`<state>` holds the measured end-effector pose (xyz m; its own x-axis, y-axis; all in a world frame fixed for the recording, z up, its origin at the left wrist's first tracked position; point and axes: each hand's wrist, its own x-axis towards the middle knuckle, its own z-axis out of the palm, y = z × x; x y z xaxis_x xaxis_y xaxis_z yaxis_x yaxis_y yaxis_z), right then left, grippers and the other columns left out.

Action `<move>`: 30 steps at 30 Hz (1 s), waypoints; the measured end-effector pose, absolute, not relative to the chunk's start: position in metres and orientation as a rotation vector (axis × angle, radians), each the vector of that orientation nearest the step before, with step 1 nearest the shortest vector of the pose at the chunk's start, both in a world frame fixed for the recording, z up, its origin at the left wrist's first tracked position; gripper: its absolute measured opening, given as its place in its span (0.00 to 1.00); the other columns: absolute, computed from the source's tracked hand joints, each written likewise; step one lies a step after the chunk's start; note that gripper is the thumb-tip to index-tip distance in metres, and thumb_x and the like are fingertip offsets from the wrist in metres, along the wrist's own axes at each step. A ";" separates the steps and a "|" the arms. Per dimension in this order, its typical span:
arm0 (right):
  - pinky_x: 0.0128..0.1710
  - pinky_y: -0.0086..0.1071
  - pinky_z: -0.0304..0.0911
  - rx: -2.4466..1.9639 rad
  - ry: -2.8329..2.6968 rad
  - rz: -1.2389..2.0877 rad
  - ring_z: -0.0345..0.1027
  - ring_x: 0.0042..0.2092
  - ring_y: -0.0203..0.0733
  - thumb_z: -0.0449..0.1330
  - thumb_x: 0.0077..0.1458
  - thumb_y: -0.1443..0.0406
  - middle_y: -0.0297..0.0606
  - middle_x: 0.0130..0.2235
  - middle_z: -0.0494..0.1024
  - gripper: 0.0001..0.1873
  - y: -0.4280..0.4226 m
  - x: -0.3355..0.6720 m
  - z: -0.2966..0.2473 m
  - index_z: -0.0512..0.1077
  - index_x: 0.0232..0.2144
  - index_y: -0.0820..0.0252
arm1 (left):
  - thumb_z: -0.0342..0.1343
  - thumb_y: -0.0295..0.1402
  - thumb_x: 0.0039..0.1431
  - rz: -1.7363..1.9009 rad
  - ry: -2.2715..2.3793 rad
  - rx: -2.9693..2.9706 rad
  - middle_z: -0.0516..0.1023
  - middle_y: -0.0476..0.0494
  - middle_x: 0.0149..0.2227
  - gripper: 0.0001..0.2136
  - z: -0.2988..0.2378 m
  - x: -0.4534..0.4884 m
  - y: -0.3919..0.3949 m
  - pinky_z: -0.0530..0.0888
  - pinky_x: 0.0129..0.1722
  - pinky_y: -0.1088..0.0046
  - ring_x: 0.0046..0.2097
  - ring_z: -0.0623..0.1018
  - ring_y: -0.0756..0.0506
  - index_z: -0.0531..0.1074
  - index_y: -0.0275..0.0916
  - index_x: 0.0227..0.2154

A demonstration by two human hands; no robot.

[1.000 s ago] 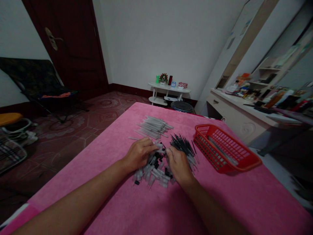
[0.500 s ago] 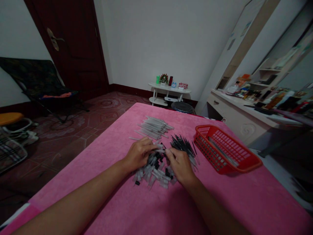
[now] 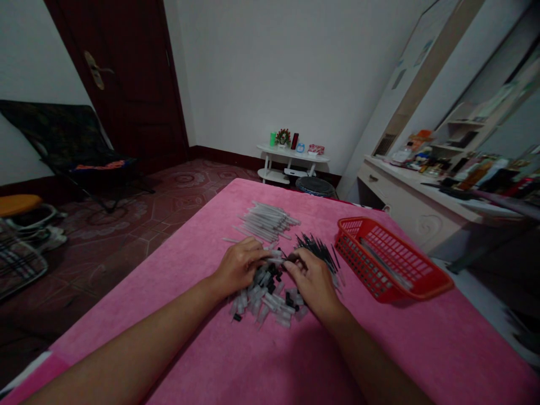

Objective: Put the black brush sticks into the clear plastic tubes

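Both of my hands rest on a pink table [image 3: 236, 360], over a heap of small clear and black pen caps [image 3: 270, 298]. My left hand [image 3: 240, 264] is closed, pinching a pale pen piece at its fingertips. Fingertip to fingertip with it, my right hand [image 3: 310, 278] is closed on a small dark part that I cannot name. A pile of pale grey pen barrels [image 3: 265, 220] lies just beyond my left hand. Beyond my right hand is a bundle of thin black refills [image 3: 316, 247].
A red plastic basket [image 3: 392, 261] holding a few pale pens stands on the table to the right. Past the table's far edge are a small white side table [image 3: 291, 160], a dark door [image 3: 126, 84], a folding chair [image 3: 71, 146] and a cluttered dresser [image 3: 426, 191].
My right hand has moved up and slightly left to meet my left hand's fingertips. My left hand has barely shifted.
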<state>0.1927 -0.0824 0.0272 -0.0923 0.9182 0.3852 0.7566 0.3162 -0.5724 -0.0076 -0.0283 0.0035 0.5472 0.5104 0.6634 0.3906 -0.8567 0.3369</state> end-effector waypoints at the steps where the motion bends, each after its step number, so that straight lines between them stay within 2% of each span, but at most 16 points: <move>1: 0.28 0.27 0.52 -1.481 -1.911 0.287 0.64 0.29 0.36 0.52 0.58 0.59 0.33 0.27 0.73 0.13 -0.082 0.193 0.028 0.69 0.27 0.58 | 0.49 0.26 0.59 1.192 0.774 2.629 0.71 0.44 0.29 0.14 0.004 -0.008 -0.028 0.66 0.32 0.72 0.34 0.69 0.47 0.74 0.42 0.44; 4: 0.28 0.27 0.51 -1.513 -1.953 0.299 0.63 0.28 0.36 0.47 0.62 0.58 0.33 0.24 0.71 0.20 -0.082 0.194 0.029 0.68 0.22 0.58 | 0.49 0.25 0.59 1.159 0.770 2.637 0.70 0.44 0.30 0.13 0.005 -0.008 -0.029 0.65 0.32 0.72 0.34 0.69 0.47 0.74 0.42 0.44; 8: 0.30 0.27 0.52 -1.472 -1.929 0.328 0.65 0.30 0.36 0.54 0.57 0.59 0.34 0.30 0.74 0.10 -0.082 0.195 0.031 0.70 0.30 0.58 | 0.49 0.26 0.59 1.185 0.766 2.621 0.70 0.44 0.29 0.13 0.006 -0.008 -0.029 0.65 0.32 0.72 0.34 0.68 0.47 0.74 0.41 0.44; 9: 0.30 0.27 0.52 -1.464 -1.940 0.322 0.65 0.31 0.36 0.54 0.57 0.60 0.34 0.30 0.74 0.10 -0.082 0.195 0.032 0.70 0.29 0.58 | 0.48 0.25 0.59 1.187 0.764 2.618 0.70 0.44 0.29 0.13 0.005 -0.008 -0.029 0.65 0.32 0.72 0.34 0.68 0.47 0.74 0.41 0.44; 11: 0.29 0.27 0.51 -1.477 -1.970 0.314 0.64 0.29 0.36 0.49 0.60 0.60 0.34 0.26 0.72 0.17 -0.082 0.196 0.033 0.68 0.23 0.59 | 0.48 0.25 0.59 1.176 0.758 2.619 0.70 0.44 0.29 0.14 0.005 -0.008 -0.029 0.65 0.32 0.72 0.34 0.69 0.47 0.74 0.41 0.44; 13: 0.28 0.28 0.51 -1.498 -1.976 0.332 0.63 0.28 0.36 0.47 0.62 0.58 0.34 0.24 0.71 0.19 -0.083 0.196 0.034 0.67 0.22 0.59 | 0.48 0.24 0.59 1.162 0.753 2.620 0.71 0.43 0.30 0.14 0.005 -0.008 -0.029 0.65 0.32 0.72 0.34 0.69 0.47 0.74 0.41 0.44; 17: 0.30 0.27 0.53 -1.461 -1.968 0.366 0.64 0.31 0.37 0.53 0.58 0.59 0.34 0.29 0.73 0.11 -0.083 0.196 0.035 0.70 0.29 0.59 | 0.49 0.25 0.59 1.178 0.751 2.597 0.70 0.44 0.29 0.13 0.004 -0.008 -0.029 0.65 0.32 0.72 0.34 0.68 0.47 0.74 0.40 0.43; 21: 0.29 0.28 0.52 -1.491 -1.999 0.367 0.63 0.29 0.36 0.48 0.61 0.59 0.35 0.25 0.71 0.20 -0.082 0.196 0.034 0.69 0.22 0.60 | 0.49 0.26 0.59 1.165 0.742 2.591 0.70 0.43 0.30 0.13 0.003 -0.009 -0.029 0.65 0.33 0.72 0.34 0.68 0.47 0.74 0.40 0.44; 25: 0.30 0.27 0.52 -1.472 -1.986 0.364 0.64 0.31 0.37 0.55 0.56 0.60 0.34 0.30 0.74 0.10 -0.082 0.196 0.035 0.71 0.30 0.60 | 0.49 0.27 0.60 1.151 0.760 2.594 0.70 0.44 0.29 0.13 0.004 -0.009 -0.029 0.64 0.32 0.72 0.34 0.68 0.47 0.74 0.41 0.45; 30: 0.29 0.28 0.52 -1.503 -2.018 0.370 0.63 0.29 0.36 0.51 0.59 0.60 0.34 0.26 0.71 0.15 -0.084 0.195 0.038 0.69 0.24 0.60 | 0.49 0.25 0.58 1.146 0.752 2.576 0.70 0.44 0.30 0.14 0.003 -0.009 -0.029 0.64 0.33 0.72 0.35 0.68 0.47 0.74 0.42 0.44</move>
<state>0.1953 -0.0835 0.0381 -0.1882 0.9384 0.2897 0.7744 0.3232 -0.5440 -0.0092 -0.0288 0.0033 0.5639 0.5366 0.6278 0.3622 -0.8439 0.3959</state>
